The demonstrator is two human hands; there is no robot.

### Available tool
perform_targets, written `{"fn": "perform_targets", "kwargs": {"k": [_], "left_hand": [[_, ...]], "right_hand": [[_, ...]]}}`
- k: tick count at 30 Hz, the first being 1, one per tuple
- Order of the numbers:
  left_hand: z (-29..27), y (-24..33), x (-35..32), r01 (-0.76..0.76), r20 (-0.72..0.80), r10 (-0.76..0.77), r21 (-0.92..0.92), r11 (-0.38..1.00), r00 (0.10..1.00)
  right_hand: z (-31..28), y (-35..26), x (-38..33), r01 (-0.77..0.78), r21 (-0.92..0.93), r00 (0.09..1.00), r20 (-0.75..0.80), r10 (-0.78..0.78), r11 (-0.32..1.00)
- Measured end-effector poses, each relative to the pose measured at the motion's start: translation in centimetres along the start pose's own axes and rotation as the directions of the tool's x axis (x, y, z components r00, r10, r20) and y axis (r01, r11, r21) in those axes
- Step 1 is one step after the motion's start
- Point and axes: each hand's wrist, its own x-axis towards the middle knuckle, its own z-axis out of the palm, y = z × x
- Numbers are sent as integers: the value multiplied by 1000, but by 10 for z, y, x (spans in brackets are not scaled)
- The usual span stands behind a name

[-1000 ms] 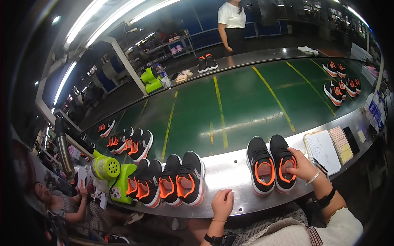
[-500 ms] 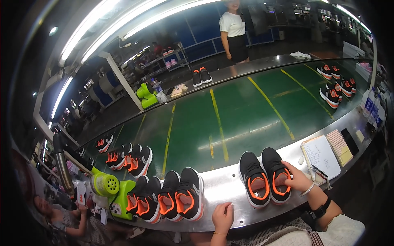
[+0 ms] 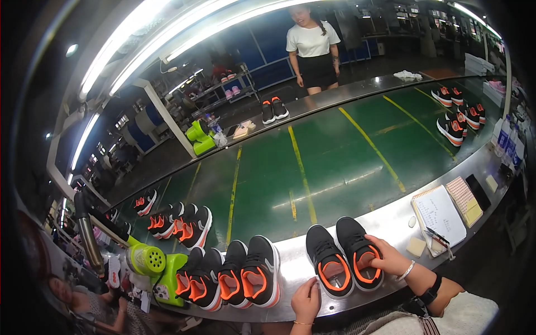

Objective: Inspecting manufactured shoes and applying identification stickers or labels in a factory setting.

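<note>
Polished metal (image 3: 291, 241) supports rounded black shoes (image 3: 352, 235), the right hand (image 3: 392, 259) gripping one.

The head view, a wide fisheye, looks down from above the near edge of the metal counter (image 3: 291, 258), the left hand (image 3: 306, 300) and right hand (image 3: 389, 258) close below it, and faces forward across the green belt (image 3: 265, 181) to its far edge and beyond.

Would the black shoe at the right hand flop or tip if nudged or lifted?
The black shoe would probably hold its shape, since its upper stands around an open mouth. Its white sole rests flat, so tipping seems unlikely. The padded-looking orange collar might flex slightly under the right hand.
</note>
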Motion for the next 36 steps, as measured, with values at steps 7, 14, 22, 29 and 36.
{"fn": "perform_targets", "kwargs": {"k": [7, 14, 22, 29, 36], "left_hand": [[2, -3, -2, 8, 1, -8, -1, 1000, 1000], [-1, -4, -1, 18, 36, -20, 56, 998, 999], [-1, -5, -1, -1, 14, 1, 33, 999, 1000], [0, -7, -1, -13, -7, 13, 30, 999, 1000], [0, -10, -1, 12, 0, -12, 0, 1000, 1000]], "right_hand": [[2, 3, 1, 25, -24, 1000, -10, -26, 999], [5, 5, 3, 24, -31, 999, -21, -25, 999], [7, 9, 4, 48, -25, 998, -29, -48, 999], [8, 8, 4, 47, -8, 998, -30, -47, 999], [10, 11, 6, 35, 12, 999, -29, -34, 999]]}}
